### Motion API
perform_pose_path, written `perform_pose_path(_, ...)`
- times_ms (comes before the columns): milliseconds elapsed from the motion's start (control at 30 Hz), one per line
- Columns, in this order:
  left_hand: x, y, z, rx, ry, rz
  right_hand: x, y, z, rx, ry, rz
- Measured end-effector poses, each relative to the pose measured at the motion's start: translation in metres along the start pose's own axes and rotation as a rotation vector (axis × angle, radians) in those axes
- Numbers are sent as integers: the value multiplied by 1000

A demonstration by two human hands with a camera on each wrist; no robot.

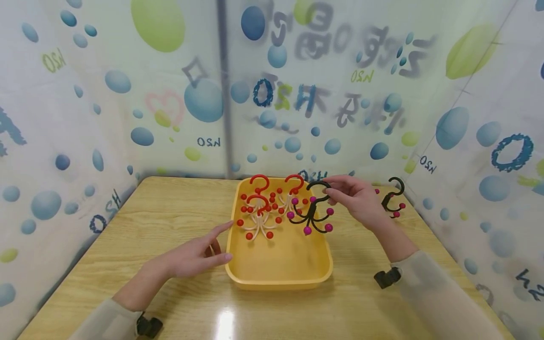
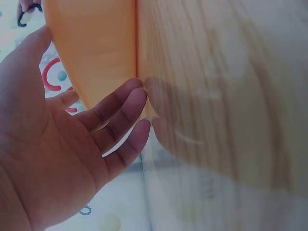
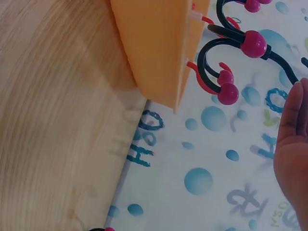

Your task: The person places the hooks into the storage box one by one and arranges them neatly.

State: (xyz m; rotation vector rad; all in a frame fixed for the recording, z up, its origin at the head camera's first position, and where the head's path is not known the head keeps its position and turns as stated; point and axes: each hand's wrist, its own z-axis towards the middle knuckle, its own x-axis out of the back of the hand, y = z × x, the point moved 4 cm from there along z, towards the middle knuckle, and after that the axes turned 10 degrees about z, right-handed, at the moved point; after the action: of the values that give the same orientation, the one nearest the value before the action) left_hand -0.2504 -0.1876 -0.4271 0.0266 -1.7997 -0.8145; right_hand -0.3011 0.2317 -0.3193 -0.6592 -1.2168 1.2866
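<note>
My right hand (image 1: pixel 359 200) pinches the hook end of a black claw hanger (image 1: pixel 312 211) with magenta ball tips. The hanger hangs upright over the right side of a yellow plastic basket (image 1: pixel 280 284); its splayed arms show close up in the right wrist view, beside the basket wall (image 3: pixel 156 53). On the basket's left side, my left hand (image 1: pixel 191 257) touches the rim and outer wall with loosely extended fingers (image 2: pixel 122 108). Inside the basket's far half are several white claw hangers (image 1: pixel 260 221) with red hooks and red ball tips.
Another black claw hanger (image 1: pixel 386 202) with magenta tips is on the wooden table (image 1: pixel 170 208), right of the basket and partly behind my right hand. A curtain (image 1: pixel 170 118) printed with blue and green drops surrounds the table on the back and sides.
</note>
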Motion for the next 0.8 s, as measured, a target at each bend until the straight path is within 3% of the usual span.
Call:
perform_pose_path(333,1,0,0,-29,9,3,-32,22,21,-48,-76,-2)
perform_pose_path(800,0,-2,0,-8,0,-1,-49,40,29,-116,-152,6)
